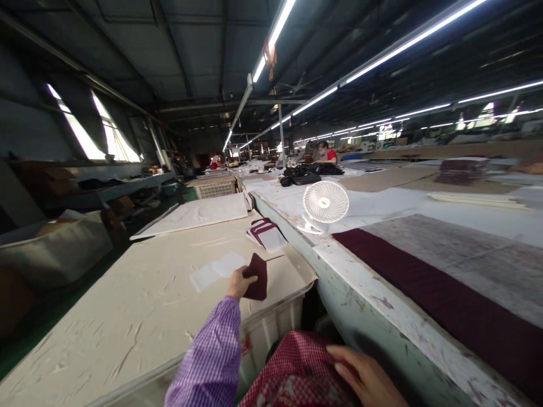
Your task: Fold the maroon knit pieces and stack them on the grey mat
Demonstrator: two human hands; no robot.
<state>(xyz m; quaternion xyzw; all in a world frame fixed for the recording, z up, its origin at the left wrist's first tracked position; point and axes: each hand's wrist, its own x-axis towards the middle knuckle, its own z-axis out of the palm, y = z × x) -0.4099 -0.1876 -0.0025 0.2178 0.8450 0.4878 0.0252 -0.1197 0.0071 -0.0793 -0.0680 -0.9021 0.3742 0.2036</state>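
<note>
Two bare hands are at work, the nearer being the right hand, low in view beside a red checked apron; its fingertips lie at the cloth, and whether they grip it I cannot tell. A purple checked sleeve reaches forward to the left hand, whose fingers are clamped on the near-left part of a dark maroon piece with rounded corners. That piece is held tilted above the front part of a cream surface, which is creased and scuffed. Just beyond the left hand, thin whitish sheets lie flat; past the maroon piece, a fanned stack of white and maroon pieces sits near the right edge. To the right, a long maroon cloth runs along a white surface, with a mottled grey sheet beside it. A white fan stands at that surface's near edge, farther off than the fanned stack. At the back of the cream surface lies a pale board. Farther away come a heap of black cloth, a person in red and bright windows on the left.
</note>
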